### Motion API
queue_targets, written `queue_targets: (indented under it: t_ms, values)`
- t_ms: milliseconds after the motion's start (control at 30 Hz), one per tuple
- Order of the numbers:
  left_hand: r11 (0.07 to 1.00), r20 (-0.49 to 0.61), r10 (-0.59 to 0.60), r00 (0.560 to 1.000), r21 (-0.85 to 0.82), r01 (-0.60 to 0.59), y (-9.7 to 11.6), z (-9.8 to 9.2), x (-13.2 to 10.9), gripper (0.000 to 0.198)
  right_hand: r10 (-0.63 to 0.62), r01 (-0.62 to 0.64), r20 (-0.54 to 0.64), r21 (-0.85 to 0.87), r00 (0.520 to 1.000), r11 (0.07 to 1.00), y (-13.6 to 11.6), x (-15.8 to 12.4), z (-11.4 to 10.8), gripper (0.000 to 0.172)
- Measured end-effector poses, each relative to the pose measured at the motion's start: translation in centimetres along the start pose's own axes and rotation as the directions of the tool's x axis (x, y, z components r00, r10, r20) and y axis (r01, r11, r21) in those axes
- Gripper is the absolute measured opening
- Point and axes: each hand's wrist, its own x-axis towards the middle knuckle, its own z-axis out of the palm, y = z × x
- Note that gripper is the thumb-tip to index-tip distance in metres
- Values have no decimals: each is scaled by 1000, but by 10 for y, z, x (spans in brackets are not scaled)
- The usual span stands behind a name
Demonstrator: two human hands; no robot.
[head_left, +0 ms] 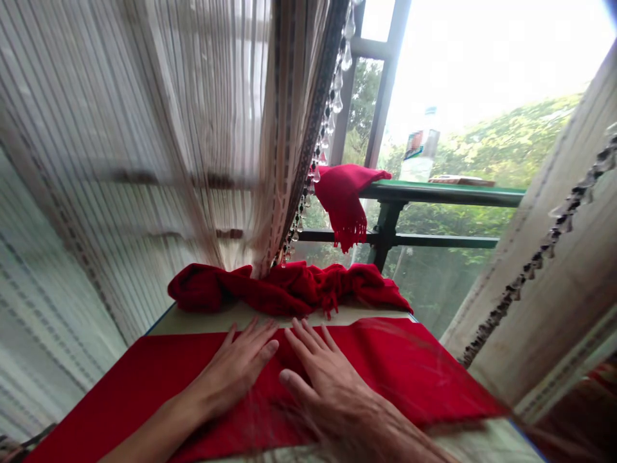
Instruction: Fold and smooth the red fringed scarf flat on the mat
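A red scarf [400, 366] lies spread out flat across the table [193, 321], its far edge running straight from side to side. My left hand [245, 354] rests palm down on it, fingers stretched toward the far edge. Beside it, my right hand [318, 360] also lies flat on the cloth with the fingers spread and the thumb out to the left. Neither hand grips anything. Just beyond the fingertips, a second red fringed cloth [289, 289] is bunched in a long heap along the table's far side.
Another red fringed cloth [342, 199] hangs over a dark green railing [457, 193] by the window. On the ledge stand a clear bottle [419, 154] and a flat box [460, 181]. Sheer curtains [144, 128] with bead trim [340, 83] hang close at both sides.
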Motion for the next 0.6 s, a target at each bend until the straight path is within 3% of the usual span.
queue_targets:
  t_ms: [167, 367, 500, 600]
  values:
    - [985, 33, -19, 999, 174, 13, 8, -1, 2, 55, 40, -40, -13, -50, 999, 998, 10, 3, 3, 78]
    - [981, 53, -24, 998, 192, 13, 14, -4, -1, 70, 132, -133, -13, -97, 991, 986, 14, 7, -1, 74]
    - [975, 70, -28, 997, 222, 12, 15, -5, -2, 71, 102, -113, -94, -123, 990, 986, 12, 7, 1, 66]
    - [958, 27, -16, 1000, 286, 7, 21, -10, -4, 70, 97, -101, -39, -118, 995, 988, 14, 7, 6, 64]
